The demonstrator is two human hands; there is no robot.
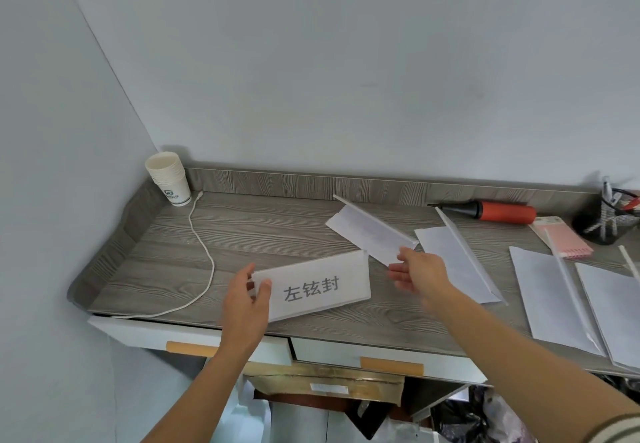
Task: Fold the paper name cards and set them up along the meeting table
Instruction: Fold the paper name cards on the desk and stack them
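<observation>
Table (242, 227), grey wood-grain.
Name card (318, 286) (printed, folded): near the front edge, its left end pinched by the left hand (246, 298).
Second card (370, 231): just behind. The right hand (415, 274) is at its near corner with fingers loose, possibly touching it.
Around: paper cups (169, 179) and cable (204, 252) to the left; sheets (547, 297) and red pump (502, 212) to the right.

Folded white name card (318, 288) upright near table edge, printed face forward, second card (370, 229) behind
</observation>
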